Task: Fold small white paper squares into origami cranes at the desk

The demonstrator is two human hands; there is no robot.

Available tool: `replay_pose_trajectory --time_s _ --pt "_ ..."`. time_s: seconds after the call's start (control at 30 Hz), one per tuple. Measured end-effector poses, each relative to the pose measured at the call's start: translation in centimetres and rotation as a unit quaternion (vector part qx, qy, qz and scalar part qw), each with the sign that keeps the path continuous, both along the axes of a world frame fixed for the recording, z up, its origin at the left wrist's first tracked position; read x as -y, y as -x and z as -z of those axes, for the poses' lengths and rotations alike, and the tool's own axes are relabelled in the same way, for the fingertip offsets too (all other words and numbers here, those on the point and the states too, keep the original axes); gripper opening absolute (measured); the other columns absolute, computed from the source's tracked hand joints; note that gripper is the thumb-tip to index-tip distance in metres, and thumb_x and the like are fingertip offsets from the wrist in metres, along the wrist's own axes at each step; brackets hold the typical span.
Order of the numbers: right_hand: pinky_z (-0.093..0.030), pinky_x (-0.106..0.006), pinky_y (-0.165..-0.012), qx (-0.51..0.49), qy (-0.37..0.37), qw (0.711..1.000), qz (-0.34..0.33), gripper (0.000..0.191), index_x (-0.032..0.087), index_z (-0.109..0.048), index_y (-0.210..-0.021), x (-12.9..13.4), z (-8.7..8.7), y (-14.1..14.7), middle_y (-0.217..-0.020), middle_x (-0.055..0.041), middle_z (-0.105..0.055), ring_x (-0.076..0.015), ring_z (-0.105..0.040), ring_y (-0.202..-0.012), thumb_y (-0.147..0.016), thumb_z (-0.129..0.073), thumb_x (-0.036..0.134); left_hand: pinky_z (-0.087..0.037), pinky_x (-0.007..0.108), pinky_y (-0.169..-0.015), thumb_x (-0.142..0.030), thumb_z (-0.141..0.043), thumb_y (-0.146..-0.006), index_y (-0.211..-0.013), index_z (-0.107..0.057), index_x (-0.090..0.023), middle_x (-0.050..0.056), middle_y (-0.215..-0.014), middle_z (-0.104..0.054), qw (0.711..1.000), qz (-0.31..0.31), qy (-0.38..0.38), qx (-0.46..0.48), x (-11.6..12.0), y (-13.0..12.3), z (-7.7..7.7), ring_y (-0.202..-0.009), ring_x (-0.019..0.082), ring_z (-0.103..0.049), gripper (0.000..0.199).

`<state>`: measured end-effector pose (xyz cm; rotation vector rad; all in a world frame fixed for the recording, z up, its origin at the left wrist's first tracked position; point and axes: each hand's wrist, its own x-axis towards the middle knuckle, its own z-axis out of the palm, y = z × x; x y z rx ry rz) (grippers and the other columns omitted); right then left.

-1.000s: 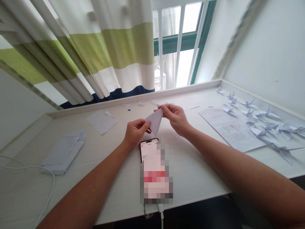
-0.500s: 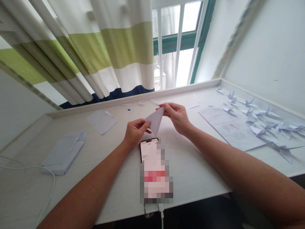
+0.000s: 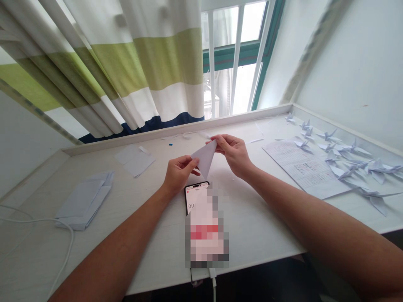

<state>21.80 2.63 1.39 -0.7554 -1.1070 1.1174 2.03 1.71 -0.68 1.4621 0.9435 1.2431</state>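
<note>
A folded piece of white paper [image 3: 205,158], triangular in outline, is held up between my two hands above the desk. My left hand [image 3: 180,172] pinches its left edge, thumb on the near face. At the upper right corner, the thumb and fingers of my right hand [image 3: 231,152] close on the paper's tip. The lower point of the paper hangs just above the top end of a phone [image 3: 197,197], which lies on the desk with its lit screen partly blurred out.
Several folded paper cranes [image 3: 346,167] stand at the right beside a written sheet [image 3: 302,167]. On the left lie a stack of white paper [image 3: 83,201], loose sheets [image 3: 135,160] and a white cable [image 3: 71,245]. Paper strips and a small blue piece [image 3: 170,144] lie farther back.
Almost nothing differs. Both hands keep their hold on the paper, with only a very slight shift of the right hand.
</note>
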Motion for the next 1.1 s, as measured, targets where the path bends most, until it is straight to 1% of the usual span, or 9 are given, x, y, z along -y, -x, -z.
replay_pose_trajectory --time_s 0.13,0.27,0.5,0.63,0.7,0.8,0.83,0.97,1.1 --pt "-0.065 -0.039 -0.088 0.007 0.009 1.000 -0.013 0.043 0.019 -0.080 -0.096 -0.12 0.41 0.14 -0.092 -0.0060 -0.080 -0.0185 -0.073 -0.086 -0.082 -0.085 0.059 -0.065 0.030 -0.056 -0.050 -0.085 -0.079 -0.073 -0.078 -0.016 0.002 -0.071 -0.072 1.000 -0.005 -0.007 0.002 -0.10 0.01 0.16 -0.058 0.014 -0.067 0.035" --pt "-0.065 -0.040 -0.086 0.022 0.005 1.000 -0.012 0.043 0.019 -0.078 -0.088 -0.24 0.80 0.30 -0.085 -0.0035 -0.075 -0.0173 -0.069 -0.080 -0.079 -0.086 0.060 -0.066 0.031 -0.057 -0.051 -0.084 -0.079 -0.074 -0.078 -0.016 0.002 -0.070 -0.071 1.000 -0.010 -0.009 -0.001 -0.18 0.00 0.28 -0.058 0.014 -0.065 0.036" --pt "-0.063 -0.036 -0.082 0.017 -0.004 1.000 -0.015 0.038 0.019 -0.077 -0.086 -0.03 0.51 0.31 -0.087 -0.0028 -0.073 -0.0155 -0.066 -0.079 -0.081 -0.086 0.056 -0.066 0.031 -0.056 -0.050 -0.086 -0.077 -0.072 -0.078 -0.016 0.002 -0.069 -0.071 1.000 -0.016 -0.017 0.003 0.09 -0.23 0.09 -0.060 0.014 -0.063 0.036" --pt "-0.062 -0.036 -0.081 0.024 -0.010 0.999 -0.019 0.039 0.019 -0.075 -0.084 -0.05 0.43 0.18 -0.083 -0.0017 -0.071 -0.0150 -0.065 -0.078 -0.082 -0.085 0.057 -0.066 0.031 -0.057 -0.051 -0.085 -0.077 -0.072 -0.077 -0.015 0.002 -0.070 -0.071 1.000 -0.014 -0.013 -0.009 0.13 -0.21 -0.13 -0.060 0.014 -0.064 0.037" --pt "-0.061 -0.036 -0.081 0.039 -0.014 0.999 -0.017 0.041 0.019 -0.075 -0.084 -0.06 0.48 0.19 -0.082 -0.0016 -0.071 -0.0153 -0.064 -0.077 -0.082 -0.085 0.059 -0.066 0.031 -0.058 -0.052 -0.086 -0.076 -0.078 -0.079 -0.015 0.003 -0.074 -0.074 1.000 -0.012 -0.008 -0.004 0.05 -0.14 -0.14 -0.063 0.015 -0.066 0.037" --pt "-0.059 -0.035 -0.078 0.067 -0.022 0.997 -0.015 0.043 0.019 -0.076 -0.084 0.07 0.63 0.43 -0.081 -0.0020 -0.071 -0.0161 -0.064 -0.077 -0.081 -0.084 0.062 -0.065 0.030 -0.058 -0.051 -0.089 -0.075 -0.095 -0.082 -0.017 0.005 -0.086 -0.080 1.000 -0.017 -0.001 0.015 -0.11 -0.03 -0.02 -0.072 0.018 -0.073 0.041" --pt "-0.059 -0.035 -0.078 0.075 -0.024 0.997 -0.016 0.043 0.020 -0.076 -0.084 0.15 0.67 0.55 -0.081 -0.0021 -0.071 -0.0163 -0.063 -0.077 -0.081 -0.084 0.062 -0.065 0.030 -0.058 -0.052 -0.090 -0.075 -0.097 -0.082 -0.017 0.005 -0.088 -0.081 1.000 -0.022 0.000 0.017 -0.15 0.00 0.04 -0.074 0.019 -0.074 0.042" --pt "-0.057 -0.033 -0.075 0.081 -0.029 0.996 -0.032 0.041 0.020 -0.076 -0.084 0.51 0.69 0.96 -0.080 -0.0020 -0.070 -0.0160 -0.063 -0.076 -0.085 -0.081 0.060 -0.063 0.029 -0.058 -0.054 -0.090 -0.075 -0.086 -0.083 -0.016 0.006 -0.079 -0.080 0.999 -0.036 -0.011 0.005 -0.21 -0.03 0.20 -0.069 0.018 -0.072 0.040" --pt "-0.057 -0.033 -0.075 0.088 -0.023 0.995 -0.046 0.043 0.020 -0.074 -0.082 0.67 0.44 0.94 -0.079 -0.0019 -0.070 -0.0160 -0.063 -0.075 -0.084 -0.082 0.062 -0.062 0.030 -0.058 -0.056 -0.090 -0.073 -0.084 -0.084 -0.017 0.006 -0.079 -0.080 0.999 -0.043 -0.016 0.005 -0.14 -0.17 0.15 -0.069 0.019 -0.072 0.041"
